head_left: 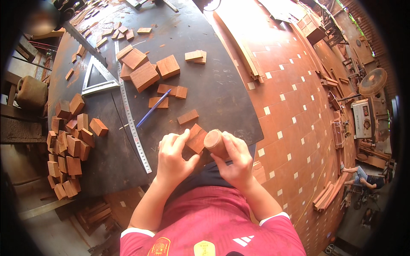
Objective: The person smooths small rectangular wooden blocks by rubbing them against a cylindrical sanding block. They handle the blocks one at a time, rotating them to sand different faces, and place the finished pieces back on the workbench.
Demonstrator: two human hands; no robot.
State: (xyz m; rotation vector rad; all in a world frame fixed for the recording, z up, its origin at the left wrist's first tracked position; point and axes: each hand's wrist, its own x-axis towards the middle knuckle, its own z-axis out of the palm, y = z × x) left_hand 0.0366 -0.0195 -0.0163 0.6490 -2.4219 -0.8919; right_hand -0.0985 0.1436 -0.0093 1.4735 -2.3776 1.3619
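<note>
Between the thumb and fingers of my left hand (174, 155) is a reddish-brown wooden block (197, 138), held at its left side over the table's near edge. My right hand (235, 161) grips a round wooden cylinder (216, 144), its flat end facing up, right beside that block. A small wooden block (188, 117) lies just beyond my hands. Farther off, a blue pen (154, 107) rests against a few small pieces, and larger blocks (144, 77) are stacked behind it.
A dark table (222, 98) carries a measuring tape strip (128, 109), a metal triangle square (99, 77) and a pile of wooden blocks (68, 147) at the left. Right of it spreads a tiled floor (286, 111) with long planks (239, 45). A person (368, 178) sits far right.
</note>
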